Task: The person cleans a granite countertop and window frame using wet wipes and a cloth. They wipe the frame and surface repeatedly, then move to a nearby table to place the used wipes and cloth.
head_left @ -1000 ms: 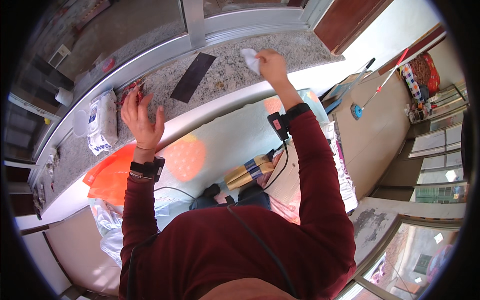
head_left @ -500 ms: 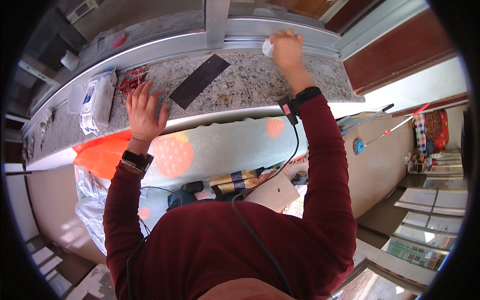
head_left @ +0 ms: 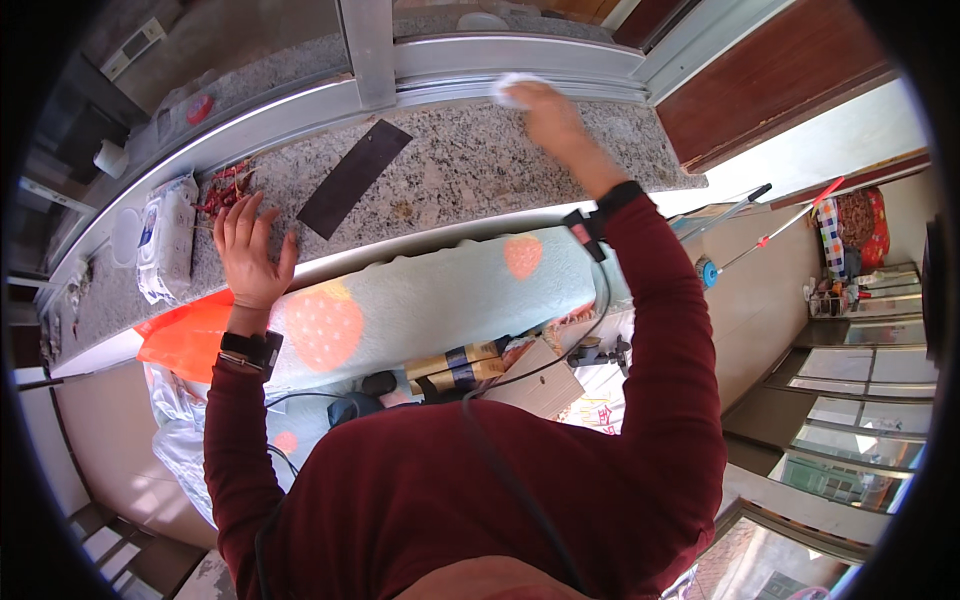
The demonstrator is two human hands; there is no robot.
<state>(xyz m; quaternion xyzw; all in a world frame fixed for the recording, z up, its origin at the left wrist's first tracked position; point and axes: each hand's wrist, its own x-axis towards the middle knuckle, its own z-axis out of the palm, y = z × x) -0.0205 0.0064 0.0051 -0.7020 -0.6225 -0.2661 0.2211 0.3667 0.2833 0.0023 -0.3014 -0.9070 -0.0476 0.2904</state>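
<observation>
Under the window, sill (head_left: 480, 160): speckled stone, running across the upper view; it bears the work. Wiping appears to be the step in hand.
Strawberry blanket (head_left: 430, 285): pale blue, below the front edge of the sill, between the forearms.
Window track (head_left: 590, 90): metal, along the rear edge of the sill, next to the right hand (head_left: 552, 118).
Orange bag (head_left: 185, 330): at the front of the sill, beside the left wrist.
Dark strip (head_left: 355, 180): flat, lying at a slant on the sill, between the hands and touched by neither.
White packet (head_left: 166, 240): on the sill, just left of the left hand (head_left: 248, 255).
Left hand: fingers spread, at the sill's front edge, near the packet; whether it presses on the stone cannot be told.
Right hand: closed on a white cloth, arm extended; exact finger placement is blurred.
Red bundle (head_left: 225, 188): on the sill, just beyond the left fingertips.
White cloth (head_left: 513, 88): in the right fingertips, at the border of track and sill, well apart from the left hand. Next move, as judged: keep the cloth pinched and guide it along the track.
</observation>
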